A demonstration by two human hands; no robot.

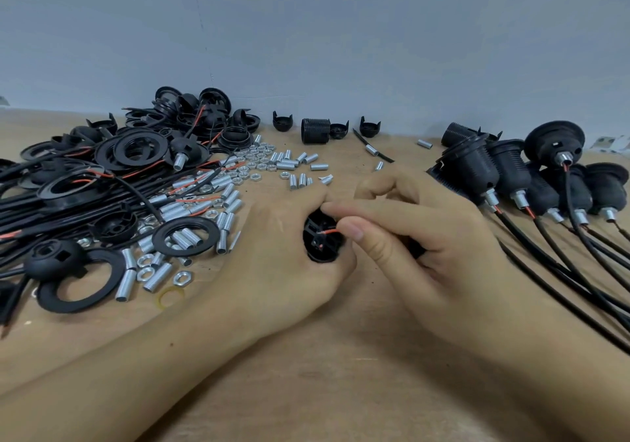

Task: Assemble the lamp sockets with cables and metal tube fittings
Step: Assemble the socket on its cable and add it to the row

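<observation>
**Mia:** What's way over on the left?

**Tom:** A big pile of black cables [68,199] with red tips, black plastic rings [185,236] and round black caps [54,259]. Little shiny metal tubes [163,276] and nuts [183,278] lie all around them on the brown table [341,373].

**Mia:** And in the middle?

**Tom:** The left hand [283,264] is curled round a black socket part [322,242]. It holds it just above the table, open side up. You can see a thin red wire [329,232] going into it.

**Mia:** What does the other hand do?

**Tom:** The right hand [419,240] pinches that red wire with its thumb and first finger, right beside the socket part. The two hands touch.

**Mia:** What's at the back?

**Tom:** A few small black cups [282,121] and a ribbed black tube [315,130] by the grey wall [341,32].

**Mia:** And on the right?

**Tom:** A bunch of finished lamp sockets [477,172]. Each has a metal tube at its end, and black cables come out toward us.
</observation>
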